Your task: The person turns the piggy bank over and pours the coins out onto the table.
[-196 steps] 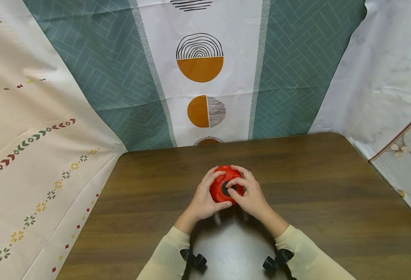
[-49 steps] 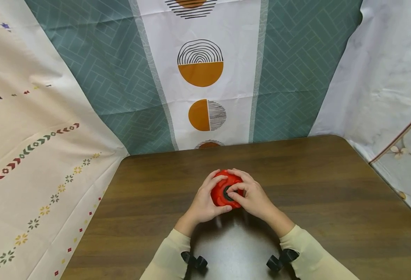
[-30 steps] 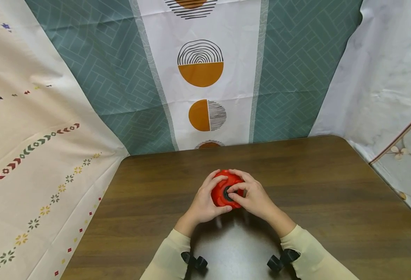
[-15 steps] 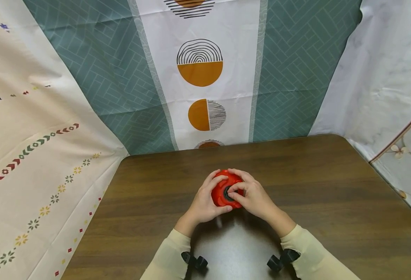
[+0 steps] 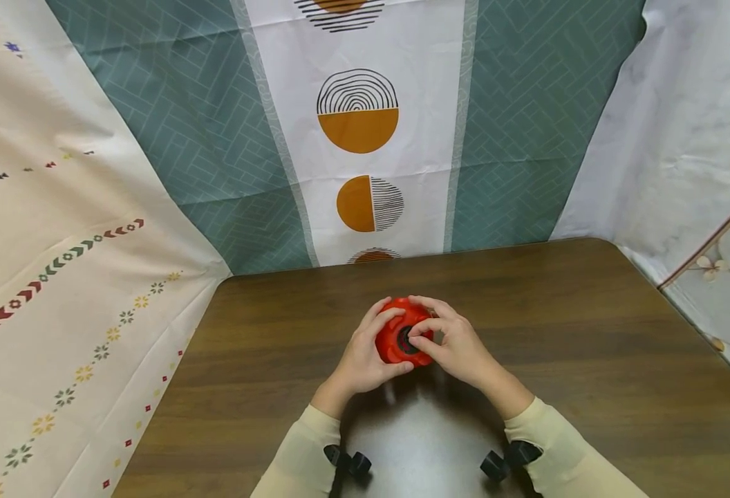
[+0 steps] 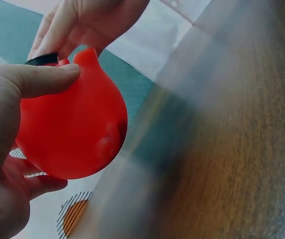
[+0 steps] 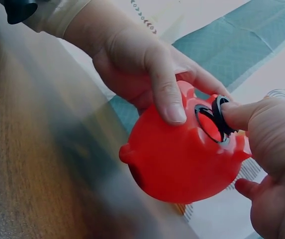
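A red round hollow container with stubby knobs is held up over the table in the head view. My left hand grips it from the left, thumb on the near side and fingers over the far side. In the right wrist view, a black round cap stands tilted at the container's round opening, through which red shows. My right hand pinches this cap with the thumb and a curled finger, its other fingers reaching over the container's far rim. The left wrist view shows the container's smooth underside.
A brown wooden table lies beneath both hands, with a bright glare patch in front. Patterned cloths hang behind it, a teal and white one at the back. Black wrist devices sit on the sleeves.
The right hand has shifted slightly right, and the dark middle of the container now shows red inside a black ring. The container has risen a little in view; the left hand keeps its grip.
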Demonstrator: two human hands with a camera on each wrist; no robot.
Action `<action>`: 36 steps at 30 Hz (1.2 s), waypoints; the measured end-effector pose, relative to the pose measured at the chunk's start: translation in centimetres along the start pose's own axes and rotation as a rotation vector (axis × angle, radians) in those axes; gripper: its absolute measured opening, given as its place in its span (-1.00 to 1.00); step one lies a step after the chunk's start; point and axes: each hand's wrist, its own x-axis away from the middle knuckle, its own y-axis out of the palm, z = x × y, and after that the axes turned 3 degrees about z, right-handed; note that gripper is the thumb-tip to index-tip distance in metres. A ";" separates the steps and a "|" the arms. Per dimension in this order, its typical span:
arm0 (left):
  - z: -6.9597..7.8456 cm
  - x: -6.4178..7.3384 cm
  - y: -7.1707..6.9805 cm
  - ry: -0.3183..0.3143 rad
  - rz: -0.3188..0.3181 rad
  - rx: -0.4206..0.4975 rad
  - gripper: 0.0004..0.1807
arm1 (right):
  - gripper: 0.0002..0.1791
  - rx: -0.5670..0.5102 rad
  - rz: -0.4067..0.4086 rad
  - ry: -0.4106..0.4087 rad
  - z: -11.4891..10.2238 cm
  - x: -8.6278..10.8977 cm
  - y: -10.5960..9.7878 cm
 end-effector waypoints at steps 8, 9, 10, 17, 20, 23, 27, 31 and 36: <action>0.1 -0.2 -0.2 -0.010 0.001 0.014 -0.13 | -0.88 -0.002 0.029 -0.011 -0.6 0.1 -1.3; 0.1 -0.2 -0.2 -0.012 0.002 0.016 -0.13 | -0.88 0.009 0.028 -0.017 -0.5 0.2 -1.7; 0.1 -0.3 -0.2 -0.016 0.001 0.019 -0.13 | -0.87 0.020 0.026 -0.023 -0.4 0.3 -2.1; 0.3 -0.2 -0.2 -0.036 -0.008 0.021 -0.14 | -0.80 0.145 0.037 -0.034 1.3 1.5 -4.9; 0.2 -0.1 -0.3 -0.043 -0.011 0.025 -0.14 | -0.77 0.201 0.056 -0.038 2.4 2.2 -6.0; 0.1 0.0 -0.3 -0.044 -0.007 0.024 -0.14 | -0.75 0.254 0.068 -0.040 3.4 2.8 -7.1; 0.0 0.2 -0.3 -0.046 -0.007 0.025 -0.14 | -0.73 0.309 0.086 -0.038 4.7 3.5 -8.4; 0.2 0.2 -0.4 -0.048 -0.014 0.022 -0.14 | -0.74 0.358 0.083 -0.040 6.3 4.3 -9.7; 0.5 0.0 -0.3 -0.041 -0.022 0.027 -0.15 | -0.77 0.417 0.067 -0.009 8.8 5.5 -11.6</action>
